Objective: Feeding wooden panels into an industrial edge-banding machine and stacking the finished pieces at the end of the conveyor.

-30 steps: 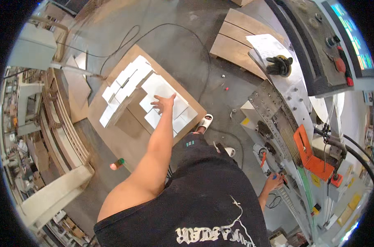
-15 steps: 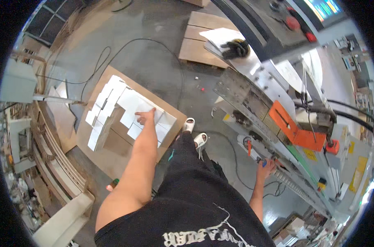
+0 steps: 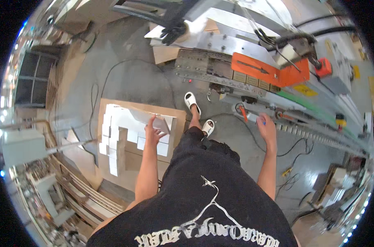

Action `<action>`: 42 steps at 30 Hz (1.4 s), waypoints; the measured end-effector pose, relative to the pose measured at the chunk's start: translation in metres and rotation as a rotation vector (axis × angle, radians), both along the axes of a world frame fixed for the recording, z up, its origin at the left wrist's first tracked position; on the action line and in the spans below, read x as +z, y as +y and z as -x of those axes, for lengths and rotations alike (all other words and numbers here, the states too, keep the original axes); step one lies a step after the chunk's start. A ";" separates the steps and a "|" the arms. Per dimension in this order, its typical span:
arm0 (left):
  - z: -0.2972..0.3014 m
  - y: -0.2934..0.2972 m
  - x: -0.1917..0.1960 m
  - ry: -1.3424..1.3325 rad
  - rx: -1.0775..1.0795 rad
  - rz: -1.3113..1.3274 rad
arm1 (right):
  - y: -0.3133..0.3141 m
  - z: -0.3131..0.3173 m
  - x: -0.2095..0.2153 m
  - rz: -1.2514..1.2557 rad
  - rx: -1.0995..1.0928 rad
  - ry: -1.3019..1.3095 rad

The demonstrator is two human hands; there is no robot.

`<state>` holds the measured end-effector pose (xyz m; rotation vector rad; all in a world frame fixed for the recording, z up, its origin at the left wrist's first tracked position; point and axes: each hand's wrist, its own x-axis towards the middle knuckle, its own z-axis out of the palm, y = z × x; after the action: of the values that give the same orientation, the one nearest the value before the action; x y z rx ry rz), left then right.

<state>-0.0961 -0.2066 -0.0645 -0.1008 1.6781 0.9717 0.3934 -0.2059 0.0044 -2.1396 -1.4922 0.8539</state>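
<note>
My left hand (image 3: 153, 131) is closed on the edge of a flat white box (image 3: 140, 116) and holds it tilted above a block of similar white boxes (image 3: 131, 133). Those boxes stand close together on a brown cardboard sheet (image 3: 176, 123) at floor level. My right hand (image 3: 267, 125) is raised beside the long metal machine, its fingers curled. A small spot of blue shows at its fingertips, too small to name. An orange-red lever (image 3: 243, 114) on the machine is just left of that hand, apart from it.
The machine (image 3: 203, 74) runs along the right, with an orange guard (image 3: 253, 68) and a red button box (image 3: 323, 67). A dark glove (image 3: 172, 33) lies at its far end. Cables (image 3: 253, 136) trail over the floor. A curved wooden rail (image 3: 86, 187) stands at lower left.
My view has swung toward the right. My left hand has tilted up a white box from the block. My right hand has moved farther forward, away from my body, alongside the machine.
</note>
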 end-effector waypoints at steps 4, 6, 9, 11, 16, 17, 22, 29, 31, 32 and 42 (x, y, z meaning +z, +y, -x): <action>-0.036 -0.007 0.032 -0.178 -0.081 -0.207 | 0.013 0.086 0.041 -0.043 0.232 0.249; -0.060 -0.001 0.052 -0.233 -0.112 -0.262 | 0.014 0.129 0.037 0.049 0.405 0.462; -0.099 0.012 0.071 -0.257 -0.118 -0.277 | 0.004 0.183 0.034 0.044 0.548 0.739; -0.096 0.003 0.064 -0.290 -0.268 -0.351 | 0.005 0.196 0.028 0.032 0.617 0.656; -0.125 0.014 0.093 -0.015 -0.217 -0.407 | 0.015 0.162 0.005 0.047 0.488 0.759; -0.114 0.025 0.086 -0.015 -0.233 -0.422 | 0.018 0.151 0.009 0.026 0.479 0.756; -0.074 0.088 0.071 0.050 -0.136 -0.513 | 0.027 0.112 0.012 0.100 0.183 1.134; -0.086 0.166 0.058 0.197 -0.243 -0.704 | 0.079 0.099 0.007 -0.019 -0.229 1.374; -0.088 0.179 0.058 0.211 -0.239 -0.672 | 0.086 0.100 -0.019 -0.190 -0.419 1.575; -0.083 0.183 0.060 0.260 -0.394 -0.621 | 0.079 0.097 -0.026 -0.155 -0.441 1.559; -0.093 0.195 0.048 0.525 -0.775 -0.449 | 0.110 0.130 -0.048 -0.163 -0.428 1.593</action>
<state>-0.0026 -0.0116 -0.0161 1.1050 1.6842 0.7666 0.2632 -0.0955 -0.0437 -0.8900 -0.2234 1.5408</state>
